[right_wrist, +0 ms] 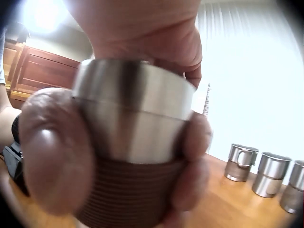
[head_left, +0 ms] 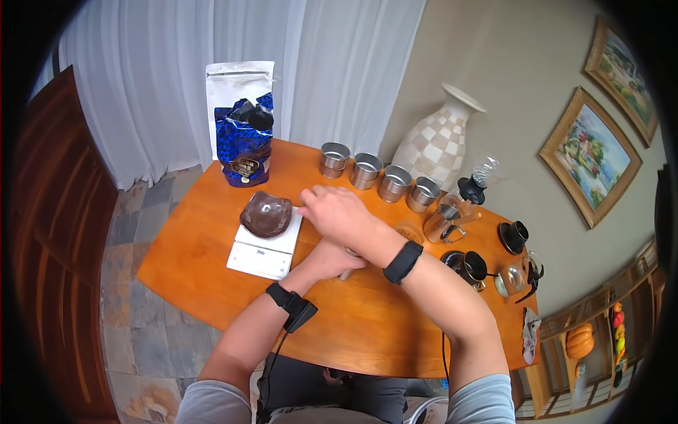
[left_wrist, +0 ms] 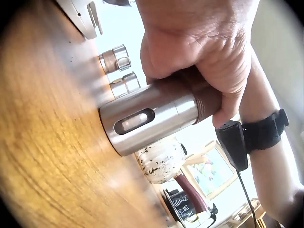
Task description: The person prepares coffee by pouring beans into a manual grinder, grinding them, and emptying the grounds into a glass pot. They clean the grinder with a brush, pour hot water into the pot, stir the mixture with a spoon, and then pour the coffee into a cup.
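The left hand [head_left: 332, 260] [left_wrist: 190, 47] wraps round the brown ribbed grip of a steel hand grinder [left_wrist: 152, 116] [right_wrist: 137, 114], its thumb [right_wrist: 57, 152] pressed along the side. The grinder has an oval window and leans in the left wrist view, its base close to the tabletop. Across the left hand, over the grinder's top, lies the right hand [head_left: 342, 212] [right_wrist: 142, 28] with curled fingers; what they grip is mostly hidden. A dark, glossy bowl [head_left: 266, 214] rests on a white scale [head_left: 261, 260] to the left of both hands.
Behind the hands stand a blue-and-white bag [head_left: 244, 141], several steel cups [head_left: 366, 172] and a checkered vase [head_left: 432, 145]. A steel pot [head_left: 441, 222], black cup [head_left: 518, 233], glass server [head_left: 510, 279] and cloth [head_left: 530, 336] are along the wooden table's [head_left: 353, 346] right side.
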### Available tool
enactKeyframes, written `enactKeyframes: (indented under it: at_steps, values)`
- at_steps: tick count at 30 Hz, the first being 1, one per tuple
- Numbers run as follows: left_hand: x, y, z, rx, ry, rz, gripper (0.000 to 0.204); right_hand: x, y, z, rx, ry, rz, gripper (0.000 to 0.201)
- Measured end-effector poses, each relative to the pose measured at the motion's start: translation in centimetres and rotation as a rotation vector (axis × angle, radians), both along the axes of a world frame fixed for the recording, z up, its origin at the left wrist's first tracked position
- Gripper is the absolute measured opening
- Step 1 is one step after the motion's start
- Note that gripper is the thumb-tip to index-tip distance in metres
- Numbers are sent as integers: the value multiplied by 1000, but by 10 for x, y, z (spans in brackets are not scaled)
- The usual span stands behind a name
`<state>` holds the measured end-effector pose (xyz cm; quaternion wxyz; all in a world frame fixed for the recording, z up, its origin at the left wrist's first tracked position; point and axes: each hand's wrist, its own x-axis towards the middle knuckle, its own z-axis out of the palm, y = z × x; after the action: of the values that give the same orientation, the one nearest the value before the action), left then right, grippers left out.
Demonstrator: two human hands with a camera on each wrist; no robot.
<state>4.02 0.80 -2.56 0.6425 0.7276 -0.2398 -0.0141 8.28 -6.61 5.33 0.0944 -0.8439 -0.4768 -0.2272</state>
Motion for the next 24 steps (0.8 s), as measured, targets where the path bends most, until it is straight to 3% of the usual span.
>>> enactKeyframes:
  at_steps: [2,6,9,15,19,22,24]
  values:
    - [0,0,7,16,17,-66,51,10,-12,6,-29,17,-51,23]
    - [-2,2,7,69,29,0,37,26,-50,11,-72,81,-266,23]
    - [0,1,3,86,-12,21,43,21,-85,11,-89,120,-362,23]
    - [-2,1,3,45,-27,41,37,-28,-145,12,-76,189,-399,22]
    - [-3,1,5,36,-3,27,38,-85,-152,24,-129,230,-447,21]
    - [-3,1,4,32,39,40,37,-119,-147,22,-100,265,-340,21]
    - [1,0,-2,13,-44,50,38,-133,-137,13,-54,199,-133,23]
